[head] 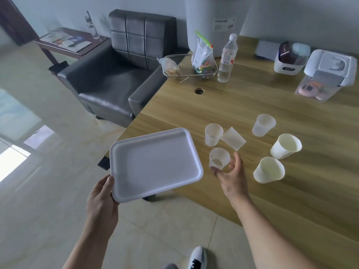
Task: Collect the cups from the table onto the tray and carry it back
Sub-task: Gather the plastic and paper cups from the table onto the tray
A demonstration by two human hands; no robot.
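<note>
My left hand (103,199) holds an empty white tray (155,162) by its near left corner, over the wooden table's (252,105) left edge. My right hand (231,175) has its fingers curled around a clear plastic cup (219,158) just right of the tray; the cup still seems to rest on the table. Several more cups stand on the table: a white one (213,134), a clear one lying on its side (233,141), another clear one (263,125), and two white paper cups (285,146) (269,170) to the right.
A water bottle (227,59), a wire basket with snack bags (191,68), a white bin (213,22), a white caddy (289,59) and a lidded box (328,72) stand at the table's far side. A dark armchair (120,70) sits left of the table. My shoe (198,258) is on the tiled floor.
</note>
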